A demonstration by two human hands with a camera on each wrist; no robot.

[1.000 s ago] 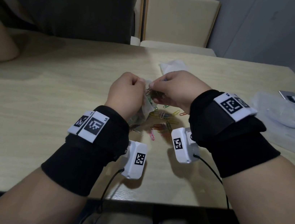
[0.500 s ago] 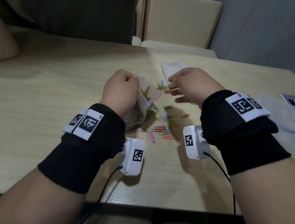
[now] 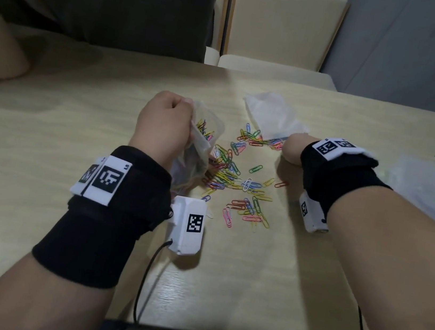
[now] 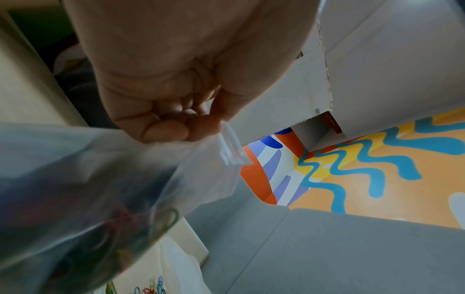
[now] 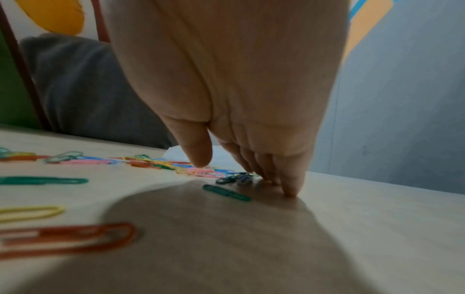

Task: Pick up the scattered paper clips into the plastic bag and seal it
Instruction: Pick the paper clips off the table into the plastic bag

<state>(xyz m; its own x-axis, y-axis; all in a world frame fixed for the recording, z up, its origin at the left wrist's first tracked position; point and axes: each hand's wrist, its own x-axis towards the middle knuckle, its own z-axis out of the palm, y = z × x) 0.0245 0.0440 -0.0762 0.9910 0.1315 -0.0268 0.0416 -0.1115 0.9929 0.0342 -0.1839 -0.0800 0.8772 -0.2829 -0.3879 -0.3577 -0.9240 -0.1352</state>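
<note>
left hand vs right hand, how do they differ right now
The left hand is raised, fingers curled, pinching the plastic bag by its rim; the right hand holds nothing. Its straight fingertips touch the table beside paper clips. Both wear black wristbands.

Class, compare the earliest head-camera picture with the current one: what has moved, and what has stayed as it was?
The right hand left the mouth of the plastic bag and moved right and down; its fingertips now touch the table beside the scattered paper clips. The left hand still grips the bag's edge, clips inside, mouth unsealed.
</note>
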